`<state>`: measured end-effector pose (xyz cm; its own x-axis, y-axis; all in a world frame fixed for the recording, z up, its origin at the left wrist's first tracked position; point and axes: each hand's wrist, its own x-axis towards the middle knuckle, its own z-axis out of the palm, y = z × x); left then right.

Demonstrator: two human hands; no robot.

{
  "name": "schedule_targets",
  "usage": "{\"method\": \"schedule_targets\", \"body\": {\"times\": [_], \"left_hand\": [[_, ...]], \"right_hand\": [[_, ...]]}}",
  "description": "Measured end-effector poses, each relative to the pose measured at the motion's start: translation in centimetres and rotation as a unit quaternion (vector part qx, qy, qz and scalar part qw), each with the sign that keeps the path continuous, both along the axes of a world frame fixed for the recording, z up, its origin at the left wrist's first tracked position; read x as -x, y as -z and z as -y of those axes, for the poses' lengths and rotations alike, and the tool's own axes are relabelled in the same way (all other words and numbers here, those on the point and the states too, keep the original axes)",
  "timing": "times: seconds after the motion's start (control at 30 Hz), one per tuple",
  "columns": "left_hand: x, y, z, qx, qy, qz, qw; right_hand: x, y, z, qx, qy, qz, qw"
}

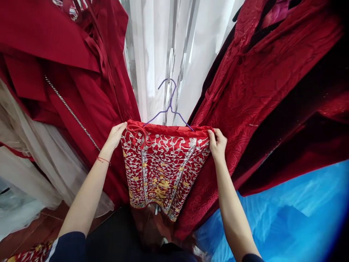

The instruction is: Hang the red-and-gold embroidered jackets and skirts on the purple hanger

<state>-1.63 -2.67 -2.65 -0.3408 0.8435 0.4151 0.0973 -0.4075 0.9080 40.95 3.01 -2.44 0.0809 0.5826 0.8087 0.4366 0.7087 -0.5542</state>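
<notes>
Head view: I grip a red embroidered skirt [160,149] by both ends of its waistband [169,131], spread in front of me.
My left hand [116,136] and right hand [217,143] each pinch a corner; a purple hanger [170,106] meets the band between them, though I can't tell how it is fastened. I'd expect soft, gathered cloth at the band, stiffer and weightier below, where silver and gold embroidery could snag; the plain band ends seem the kindest hold. Red garments hang left [87,87] and right [261,80], white fabric [147,54] behind, blue fabric [275,218] lower right, reddish tiled floor [31,233] lower left.
</notes>
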Motion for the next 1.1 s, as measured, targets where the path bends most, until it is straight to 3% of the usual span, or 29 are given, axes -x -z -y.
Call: {"method": "schedule_targets", "body": {"times": [0.13, 0.3, 0.5, 0.57, 0.63, 0.73, 0.83, 1.0, 1.1], "left_hand": [[-0.4, -2.2, 0.0, -0.081, -0.111, -0.147, 0.98], [-1.5, -3.7, 0.5, -0.14, -0.268, -0.264, 0.916], [-3.9, -3.5, 0.7, -0.12, -0.237, -0.318, 0.91], [-4.3, -3.5, 0.3, -0.121, -0.269, -0.325, 0.899], [-4.2, -3.7, -0.1, -0.133, -0.304, -0.319, 0.888], [-3.3, -3.4, -0.3, -0.139, -0.332, -0.285, 0.889], [-2.0, -2.0, -0.2, -0.124, -0.32, -0.252, 0.905], [-0.2, 0.6, -0.1, -0.108, -0.218, -0.18, 0.953], [0.6, 1.0, -0.1, -0.072, -0.149, -0.122, 0.979]], "right_hand": [[-0.3, -2.9, 0.2, -0.044, 0.007, 0.06, 0.997], [-0.5, -6.6, -0.1, -0.039, -0.038, 0.123, 0.991], [0.5, -6.8, -0.1, 0.013, -0.073, 0.22, 0.973], [0.9, -6.6, -0.1, 0.035, -0.103, 0.266, 0.958], [1.1, -6.5, -0.1, 0.052, -0.127, 0.239, 0.961], [0.8, -5.6, 0.4, 0.079, -0.145, 0.081, 0.983], [0.0, -3.0, 1.6, 0.1, -0.147, -0.027, 0.984], [-0.8, 2.8, 3.0, 0.105, -0.163, -0.036, 0.98], [-1.0, 4.1, 2.7, 0.083, -0.097, -0.049, 0.991]]}}
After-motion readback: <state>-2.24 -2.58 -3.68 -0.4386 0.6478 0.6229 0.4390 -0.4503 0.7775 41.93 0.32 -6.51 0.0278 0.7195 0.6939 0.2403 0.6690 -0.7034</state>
